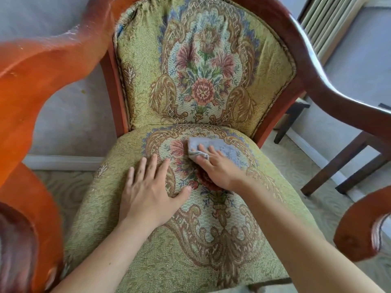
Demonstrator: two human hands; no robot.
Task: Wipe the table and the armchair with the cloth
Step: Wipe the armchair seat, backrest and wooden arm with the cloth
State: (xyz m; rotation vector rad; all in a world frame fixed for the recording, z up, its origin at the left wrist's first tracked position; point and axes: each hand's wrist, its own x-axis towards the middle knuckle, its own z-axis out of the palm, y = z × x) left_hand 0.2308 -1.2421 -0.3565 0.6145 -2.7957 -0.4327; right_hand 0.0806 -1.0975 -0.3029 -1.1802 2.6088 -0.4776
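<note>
A grey-blue cloth [213, 149] is pressed against the seat [148, 261] of an armchair [203, 66] by the right hand [215, 168], whose fingers are laid fairly straight over the cloth's near edge. The cloth is seen on the far half of the seat, over the woven flower pattern and just in front of the backrest. The left hand [148, 193] is spread flat on the seat just beside the right, fingers wide apart and nothing held. The armchair is upholstered in green-gold floral fabric and framed in reddish polished wood; its left armrest [42, 66] is blurred close to the camera, while its right armrest [330, 85] curves past on the other side. A dark wooden counter leg [338, 166] is seen beyond the right armrest, standing on pale patterned carpet [285, 157], and a ribbed radiator [330, 20] is visible against the wall at upper right.
</note>
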